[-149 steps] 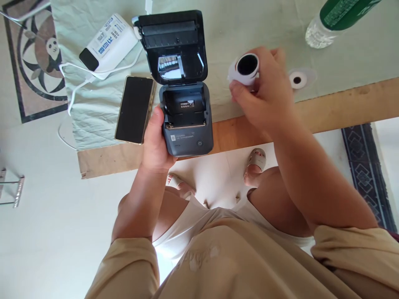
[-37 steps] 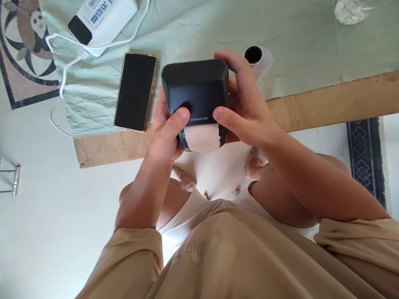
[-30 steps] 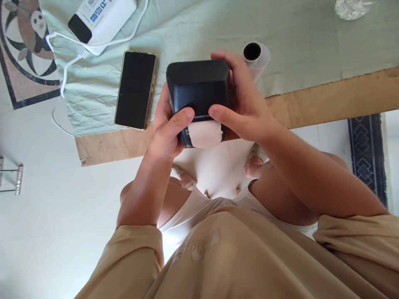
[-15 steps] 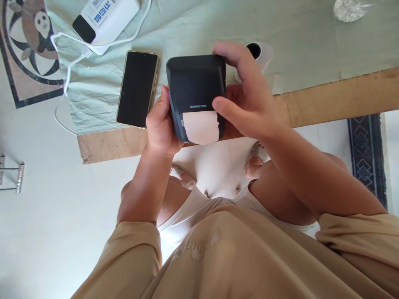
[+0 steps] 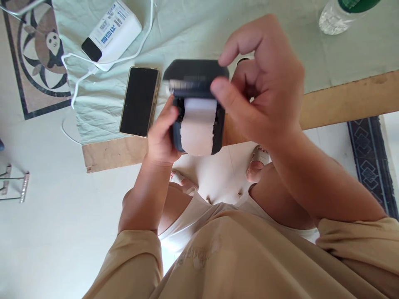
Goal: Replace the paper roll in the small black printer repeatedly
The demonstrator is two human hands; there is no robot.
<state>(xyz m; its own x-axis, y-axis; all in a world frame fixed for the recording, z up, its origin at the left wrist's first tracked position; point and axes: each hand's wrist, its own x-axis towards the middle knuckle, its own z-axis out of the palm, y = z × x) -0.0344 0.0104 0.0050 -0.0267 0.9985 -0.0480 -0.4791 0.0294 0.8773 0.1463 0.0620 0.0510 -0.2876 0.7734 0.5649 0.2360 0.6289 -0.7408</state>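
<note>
Over the near edge of the table, my left hand [image 5: 162, 139] holds a black label printer [image 5: 219, 139] by its left side, thumb along the edge. The printer's lid [image 5: 193, 70] is swung up, slightly blurred. A pale paper strip [image 5: 198, 128] runs out of the open body and hangs over its front. My right hand [image 5: 269, 89] has thumb and forefinger at the right edge of the lid, the other fingers curled. Behind this hand, a small round-topped object is mostly hidden.
A phone [image 5: 139, 101] lies left of the printer on the green cloth [image 5: 183, 31]. Farther left are a white box-shaped device [image 5: 116, 35] and a white cable [image 5: 145, 39]. A clear container with a green part [image 5: 335, 20] stands at the upper right. The wooden table edge [image 5: 115, 153] runs in front.
The printer's lid has gone from closed to raised, uncovering more of the paper strip. My right hand has moved up and right with the lid edge; my left hand keeps its hold.
</note>
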